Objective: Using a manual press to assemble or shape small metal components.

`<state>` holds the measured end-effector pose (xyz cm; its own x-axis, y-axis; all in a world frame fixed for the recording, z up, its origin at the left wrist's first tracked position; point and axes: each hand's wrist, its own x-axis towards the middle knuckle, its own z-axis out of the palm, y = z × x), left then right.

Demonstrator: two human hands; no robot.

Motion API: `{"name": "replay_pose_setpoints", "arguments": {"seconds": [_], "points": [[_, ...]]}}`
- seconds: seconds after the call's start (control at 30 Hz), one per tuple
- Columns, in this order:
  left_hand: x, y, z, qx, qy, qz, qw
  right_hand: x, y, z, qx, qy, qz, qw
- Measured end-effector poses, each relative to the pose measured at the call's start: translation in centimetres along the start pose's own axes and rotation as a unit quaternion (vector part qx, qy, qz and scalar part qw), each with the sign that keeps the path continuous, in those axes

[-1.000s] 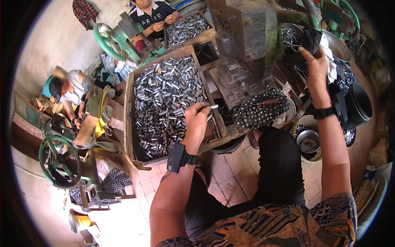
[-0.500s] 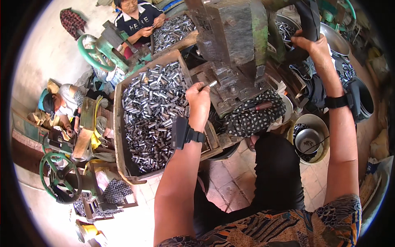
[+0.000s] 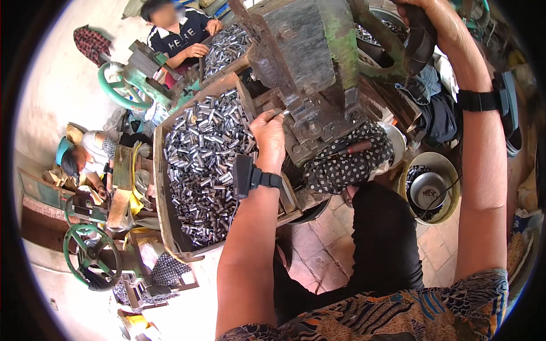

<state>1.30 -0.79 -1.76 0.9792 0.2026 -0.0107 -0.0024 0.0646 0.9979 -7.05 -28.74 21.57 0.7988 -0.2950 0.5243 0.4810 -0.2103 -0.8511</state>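
My left hand [image 3: 269,134] is closed, pinching a short shiny metal tube [image 3: 285,112] between thumb and fingertips. The tube's far end is at the tooling on the bed [image 3: 311,129] of a worn green and grey press [image 3: 298,51]; whether it is seated there I cannot tell. At the upper right, my right hand [image 3: 437,18] is wrapped around the black-covered grip [image 3: 421,44] of the press's handwheel, partly cut off by the picture's top edge. Beside my left forearm stands a wooden box [image 3: 164,211] heaped with metal tubes [image 3: 209,153].
A screwdriver [image 3: 357,147] lies on polka-dot cloth [image 3: 344,170] below the press. A bucket [image 3: 454,200] holding a metal bowl [image 3: 427,190] stands right of my knee. Two people work at the left, near other green handwheels [image 3: 91,256] and another tube pile [image 3: 226,51].
My right hand and the black grip have swung up and farther away. My left hand has brought the tube in against the press tooling. The whole view has shifted slightly.
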Motion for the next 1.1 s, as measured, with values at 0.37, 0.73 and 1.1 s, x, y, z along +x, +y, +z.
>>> {"name": "replay_pose_setpoints", "arguments": {"seconds": [0.37,0.73,1.1], "points": [[0.2,-0.1,1.7,0.043,-0.040,0.024,0.998,-6.5,11.5,0.1,-0.039,0.121,0.001,0.992],[-2.2,2.2,-3.7,0.042,-0.043,-0.067,0.996,-5.0,8.3,-0.8,-0.078,0.066,0.024,0.994],[-4.5,2.2,-7.7,-0.018,-0.075,-0.158,0.984,-4.1,8.9,-0.9,-0.038,0.010,0.025,0.999]]}}
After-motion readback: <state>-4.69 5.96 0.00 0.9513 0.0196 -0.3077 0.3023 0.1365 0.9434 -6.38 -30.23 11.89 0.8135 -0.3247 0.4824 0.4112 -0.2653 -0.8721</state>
